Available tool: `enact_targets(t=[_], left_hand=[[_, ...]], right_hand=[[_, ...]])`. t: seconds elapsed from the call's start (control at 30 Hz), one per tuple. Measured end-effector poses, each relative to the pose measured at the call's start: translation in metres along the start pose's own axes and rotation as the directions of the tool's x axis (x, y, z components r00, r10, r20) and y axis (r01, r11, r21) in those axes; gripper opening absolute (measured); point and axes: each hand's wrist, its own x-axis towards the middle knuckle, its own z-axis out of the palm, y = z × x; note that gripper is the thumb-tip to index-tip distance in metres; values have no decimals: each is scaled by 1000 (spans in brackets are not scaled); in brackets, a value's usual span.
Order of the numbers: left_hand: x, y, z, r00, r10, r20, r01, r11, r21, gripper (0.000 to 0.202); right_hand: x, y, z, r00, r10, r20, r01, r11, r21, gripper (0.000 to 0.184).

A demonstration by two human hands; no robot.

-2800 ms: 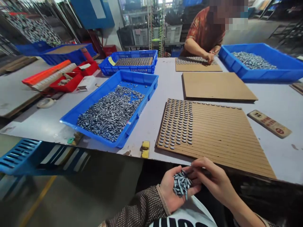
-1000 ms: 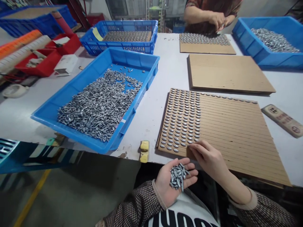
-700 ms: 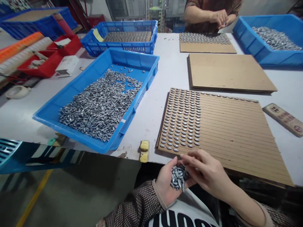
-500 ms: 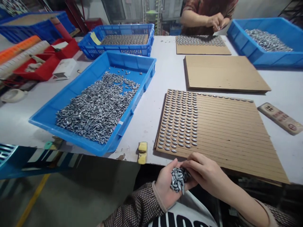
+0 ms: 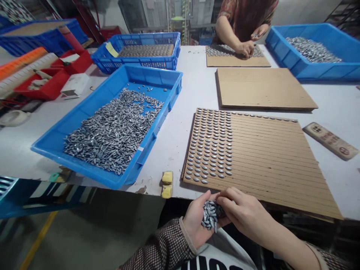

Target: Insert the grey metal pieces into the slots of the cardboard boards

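My left hand (image 5: pixel 195 219) is cupped, palm up, around a heap of small grey spindle-shaped pieces (image 5: pixel 209 215) with a metallic sheen. Over the far side of that heap, my right hand (image 5: pixel 242 208) has its fingers bent and pressed together. Its fingertips touch the pieces, and what lies between them is hidden. Just beyond both hands is a grooved cardboard board (image 5: pixel 270 157). Rows of the same pieces fill its left part, and a single line runs along its far edge.
A blue tray (image 5: pixel 152 144) of loose pieces stands left. Yellow blocks (image 5: pixel 167 184) sit at the table edge. Behind the board lie stacked cardboard sheets (image 5: pixel 264 88); a printed wooden strip (image 5: pixel 330 140) lies right. Across the table, a co-worker's hand (image 5: pixel 246 48) is over another board, beside a blue bin (image 5: pixel 317 67).
The view has shifted slightly. My right fingers have shifted a little over the heap in my left palm. Across the table, the co-worker's hands have parted, one lowered onto their board.
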Motion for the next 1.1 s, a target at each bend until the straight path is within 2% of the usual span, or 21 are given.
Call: enact_targets(t=[0.17,0.27,0.37,0.47,0.7,0.9,1.1], left_hand=[[-1,2,2,1000,5,-17,-5,1000,-12,39],[-2,3,3,998,-9,-58,7,999,-41,37],[-4,6,4,994,-16,-111,11,999,-40,41],[-5,7,5,990,-2,-142,-5,999,-53,41],[-4,4,-2,990,-7,-141,-6,996,-87,43],[-5,4,-1,987,3,-164,-20,995,-97,41],[-7,9,0,994,24,-103,-36,992,-118,38]], right_hand=[[-3,6,-4,990,117,-79,-103,981,165,22],[-7,18,-10,978,151,-145,-105,952,287,26],[-9,34,-14,932,278,-232,-188,919,347,16],[-8,45,-9,883,384,-270,-278,891,358,11],[-3,50,7,896,298,-330,-240,949,204,15],[1,48,4,906,239,-350,-246,969,25,15],[3,47,0,923,220,-317,-235,972,-7,18]])
